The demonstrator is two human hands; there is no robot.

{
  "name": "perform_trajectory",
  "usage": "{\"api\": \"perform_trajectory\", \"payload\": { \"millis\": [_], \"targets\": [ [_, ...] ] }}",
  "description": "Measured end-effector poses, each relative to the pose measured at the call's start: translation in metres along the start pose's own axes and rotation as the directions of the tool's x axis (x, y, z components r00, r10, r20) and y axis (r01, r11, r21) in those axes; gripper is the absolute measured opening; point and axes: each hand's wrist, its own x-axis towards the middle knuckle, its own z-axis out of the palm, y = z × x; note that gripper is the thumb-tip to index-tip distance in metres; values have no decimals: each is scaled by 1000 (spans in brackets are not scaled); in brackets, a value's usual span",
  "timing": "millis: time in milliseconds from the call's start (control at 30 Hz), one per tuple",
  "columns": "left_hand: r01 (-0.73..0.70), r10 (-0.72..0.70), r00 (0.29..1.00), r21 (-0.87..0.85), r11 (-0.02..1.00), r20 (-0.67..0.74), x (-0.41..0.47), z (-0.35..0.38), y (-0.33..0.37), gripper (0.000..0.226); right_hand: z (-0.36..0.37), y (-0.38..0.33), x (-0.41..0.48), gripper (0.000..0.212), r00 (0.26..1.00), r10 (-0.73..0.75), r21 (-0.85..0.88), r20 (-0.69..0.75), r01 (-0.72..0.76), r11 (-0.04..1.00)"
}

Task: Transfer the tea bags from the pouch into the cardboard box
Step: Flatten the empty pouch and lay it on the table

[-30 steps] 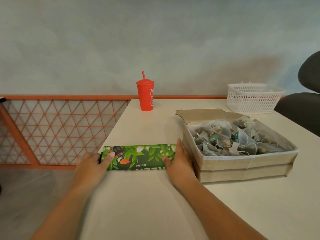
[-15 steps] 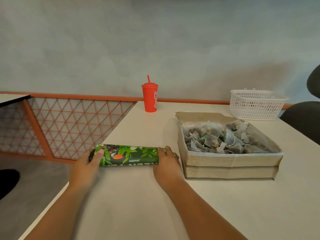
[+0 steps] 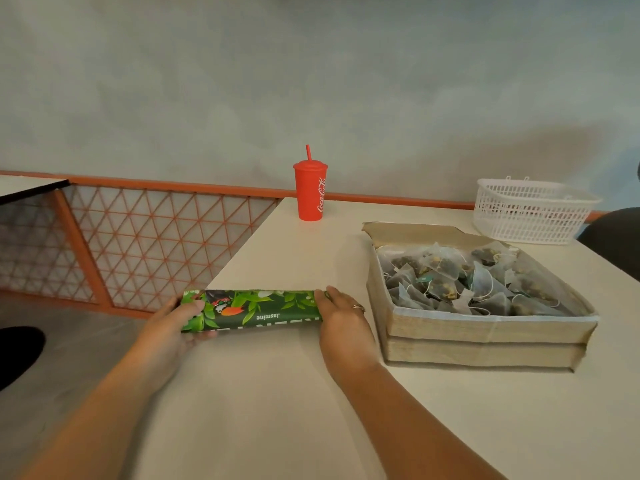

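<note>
The counter (image 3: 277,393) has its left edge running on a slant from 12 o'clock down toward 7. The pouch (image 3: 254,310) lies crosswise right over that edge, so its left end pokes out above the floor (image 3: 69,341). It's green with a leafy print, folded or rolled into a long flat strip, and "Jasmine" reads upside down from here.

The left hand (image 3: 173,327) grips the overhanging end, thumb on top and fingers curled underneath. The right hand (image 3: 341,320) lies on the other end with its fingers fairly straight and close together, pressing on it. There's a ring (image 3: 358,306) on one finger, and that thumb is hidden from me.

At 3 o'clock from the pouch, just beside the right hand, is the open cardboard box (image 3: 485,327), packed with pyramid tea bags (image 3: 467,282). Only a narrow strip of bare counter separates pouch and box. There's loads of open room toward 6 o'clock, and toward 12 up to the red cup (image 3: 310,190) standing upright. A white basket (image 3: 530,213) sits at 1 o'clock from the box.

- Can't tell if anything's inside the pouch.
- The box front shows two stacked bands, so it could be one box or two.
- A dark chair (image 3: 613,237) is cut off at the right, and a dark blob (image 3: 17,351) at 9 o'clock.

The wall behind is plain and greyish. An orange lattice panel (image 3: 156,237) stands at 10 o'clock, with another table's corner (image 3: 27,185) at far left.
</note>
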Motion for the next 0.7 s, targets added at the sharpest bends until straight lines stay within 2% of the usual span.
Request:
{"api": "perform_trajectory", "payload": {
  "millis": [100,167,300,367,467,567,600,700],
  "targets": [
    [79,-78,991,0,997,105,10,-7,4,15,7,-3,9,61,995,74,105,-63,-68,992],
    [113,-114,986,15,993,120,20,-8,5,15,12,-7,17,61,984,155,218,-92,-132,967],
    [88,-93,990,50,995,109,49,7,4,19,12,-13,41,63,927,370,550,-62,-278,788],
    [54,-59,994,62,997,92,65,18,2,22,12,-10,52,59,891,451,634,-43,-325,702],
    [37,-43,994,66,997,104,88,31,1,27,19,-1,68,48,838,539,727,-82,-320,608],
    [64,-73,989,75,995,126,107,40,1,30,24,3,84,37,776,623,841,-103,-267,471],
    [81,-90,988,72,994,128,111,42,1,30,26,4,89,34,756,644,858,-115,-250,448],
    [154,-161,977,62,986,138,122,45,3,25,31,8,98,32,721,671,858,-171,-226,461]
  ]
}}
